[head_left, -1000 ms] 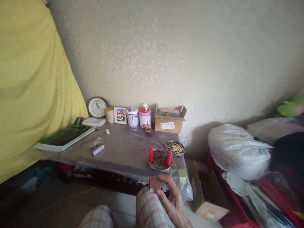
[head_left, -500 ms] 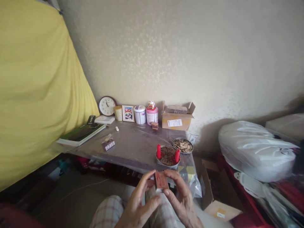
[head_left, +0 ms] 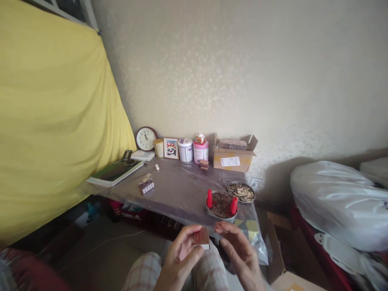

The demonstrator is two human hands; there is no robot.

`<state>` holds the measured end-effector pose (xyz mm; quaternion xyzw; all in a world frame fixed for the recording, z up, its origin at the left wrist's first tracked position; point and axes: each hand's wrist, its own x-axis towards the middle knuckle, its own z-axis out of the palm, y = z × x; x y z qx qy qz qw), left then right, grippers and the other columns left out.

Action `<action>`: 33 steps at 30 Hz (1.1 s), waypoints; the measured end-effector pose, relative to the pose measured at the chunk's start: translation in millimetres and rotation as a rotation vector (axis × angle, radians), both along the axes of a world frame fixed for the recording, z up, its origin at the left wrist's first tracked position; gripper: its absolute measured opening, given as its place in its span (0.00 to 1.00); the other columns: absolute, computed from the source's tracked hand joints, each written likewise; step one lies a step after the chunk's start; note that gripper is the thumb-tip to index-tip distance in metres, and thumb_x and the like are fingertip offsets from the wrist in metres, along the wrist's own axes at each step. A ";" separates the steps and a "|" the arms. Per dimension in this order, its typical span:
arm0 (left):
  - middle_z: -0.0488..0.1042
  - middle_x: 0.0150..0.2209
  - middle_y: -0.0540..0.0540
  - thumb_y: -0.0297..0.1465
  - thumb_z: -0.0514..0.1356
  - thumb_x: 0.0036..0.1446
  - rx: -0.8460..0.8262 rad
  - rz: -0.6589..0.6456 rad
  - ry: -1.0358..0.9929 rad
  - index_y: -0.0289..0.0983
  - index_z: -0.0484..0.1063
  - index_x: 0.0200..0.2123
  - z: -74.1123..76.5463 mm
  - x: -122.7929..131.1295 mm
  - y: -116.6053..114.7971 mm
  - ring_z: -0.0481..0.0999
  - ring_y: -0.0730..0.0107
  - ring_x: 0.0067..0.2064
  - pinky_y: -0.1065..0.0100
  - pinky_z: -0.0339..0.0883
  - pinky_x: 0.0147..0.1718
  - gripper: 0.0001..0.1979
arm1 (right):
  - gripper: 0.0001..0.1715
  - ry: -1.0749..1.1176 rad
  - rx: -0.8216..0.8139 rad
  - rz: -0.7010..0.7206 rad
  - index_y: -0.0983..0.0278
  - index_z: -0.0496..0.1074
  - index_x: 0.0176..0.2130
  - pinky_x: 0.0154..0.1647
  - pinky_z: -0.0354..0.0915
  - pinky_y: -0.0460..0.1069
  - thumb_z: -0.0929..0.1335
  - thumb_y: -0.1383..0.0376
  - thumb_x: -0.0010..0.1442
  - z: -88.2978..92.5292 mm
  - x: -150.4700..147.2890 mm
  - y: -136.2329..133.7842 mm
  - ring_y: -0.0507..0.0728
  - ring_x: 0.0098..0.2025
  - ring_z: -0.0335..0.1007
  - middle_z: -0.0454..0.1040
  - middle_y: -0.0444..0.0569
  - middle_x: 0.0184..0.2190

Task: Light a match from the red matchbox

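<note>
Low table [head_left: 182, 194] under clear plastic sheet, pushed against a speckled wall, yellow curtain [head_left: 54, 121] on the left. Left hand [head_left: 178, 262] pinches a small red matchbox [head_left: 201, 238] between thumb and fingers, held in the air over the lap, just off the table's near edge. Right hand [head_left: 242, 254] is right beside the box, fingers loosely curled, nothing in it; fingertip contact with the box can't be confirmed. Metal bowl [head_left: 222, 205] with dark bits and two red clips sits at the near right corner, second dish of pale sticks [head_left: 241, 191] just behind it. Back edge: clock [head_left: 146, 138], panda picture frame [head_left: 171, 148], two tins, cardboard box [head_left: 233, 157]. Books [head_left: 115, 173] at the left edge, another small box stack [head_left: 146, 186] mid-left. Risk, my read: grip on the matchbox is a light pinch at one end, so it could slip to the floor. Bowl also sits close to the edge, so a knock from the right hand could tip it off.
</note>
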<state>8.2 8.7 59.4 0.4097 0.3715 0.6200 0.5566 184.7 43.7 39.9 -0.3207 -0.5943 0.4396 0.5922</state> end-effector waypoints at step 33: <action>0.82 0.40 0.43 0.38 0.66 0.52 -0.105 0.053 -0.102 0.38 0.78 0.39 2.0 12.0 7.0 0.77 0.59 0.45 0.60 0.67 0.49 0.13 | 0.10 -0.396 0.579 -0.332 0.61 0.73 0.43 0.43 0.73 0.43 0.67 0.73 0.64 15.2 -15.8 -2.4 0.52 0.40 0.78 0.80 0.48 0.38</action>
